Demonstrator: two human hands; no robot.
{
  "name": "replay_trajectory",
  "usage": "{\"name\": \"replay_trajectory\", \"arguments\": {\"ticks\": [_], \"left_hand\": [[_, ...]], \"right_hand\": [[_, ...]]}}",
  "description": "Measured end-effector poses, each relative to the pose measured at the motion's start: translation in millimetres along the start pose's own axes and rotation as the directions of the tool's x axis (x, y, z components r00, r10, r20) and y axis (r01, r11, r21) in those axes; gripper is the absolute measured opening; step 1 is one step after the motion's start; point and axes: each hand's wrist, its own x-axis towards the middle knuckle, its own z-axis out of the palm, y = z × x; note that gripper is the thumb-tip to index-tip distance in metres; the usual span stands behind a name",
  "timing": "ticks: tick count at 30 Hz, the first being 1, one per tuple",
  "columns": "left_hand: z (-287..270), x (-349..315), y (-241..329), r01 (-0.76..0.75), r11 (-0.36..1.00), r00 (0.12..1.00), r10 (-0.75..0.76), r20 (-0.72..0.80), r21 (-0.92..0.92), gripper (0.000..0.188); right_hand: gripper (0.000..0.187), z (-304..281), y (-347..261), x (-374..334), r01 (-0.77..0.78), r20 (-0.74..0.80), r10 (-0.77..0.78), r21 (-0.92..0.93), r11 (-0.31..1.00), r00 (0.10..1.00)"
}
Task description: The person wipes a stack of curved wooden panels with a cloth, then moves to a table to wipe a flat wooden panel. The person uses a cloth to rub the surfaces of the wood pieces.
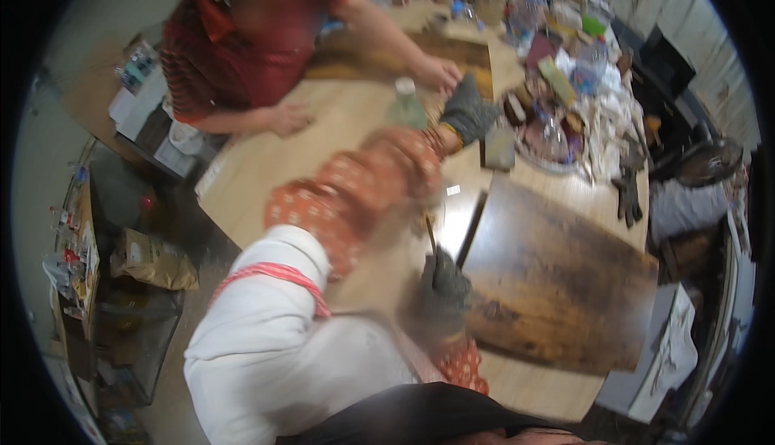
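Observation:
My left arm, in an orange patterned sleeve cover, reaches across the table to the far side. My left hand (470,112), in a grey work glove, is beside the other person's hand (440,74) and just above a greyish block (499,149). Its fingers are blurred, so what they hold, if anything, is unclear. Lower down, my right hand (449,283), also gloved, is closed round a thin brown stick (430,233) that points away from me. Right of it lies a glossy dark-stained wooden board (557,275), with a dark strip (472,229) along its left edge.
Another person in a red striped shirt (250,57) leans over the far side, near a second stained board (363,56). A clear bottle (405,104) stands mid-table (355,110). Cluttered jars, rags (609,122) and a round tray (557,162) fill the right; spare gloves (630,186) hang there.

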Motion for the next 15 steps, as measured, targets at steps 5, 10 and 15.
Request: {"name": "replay_trajectory", "arguments": {"ticks": [5, 10, 15], "left_hand": [[-101, -73, 30, 0.15, 0.832, 0.977, -0.04, 0.211, -0.535, 0.057], [-155, -167, 23, 0.315, 0.534, 0.948, -0.142, 0.285, -0.784, 0.048], [-128, -222, -8, 0.111, 0.868, 0.957, 0.037, 0.286, -0.484, 0.097]], "right_hand": [[0.017, 0, 10, -2, -0.174, 0.096, 0.152, 0.291, 0.941, 0.984], [0.021, 6, 17, -10, -0.202, 0.102, 0.181, 0.247, 0.948, 0.978], [0.02, 8, 16, -8, -0.249, 0.061, 0.242, 0.251, 0.935, 0.968]]}}
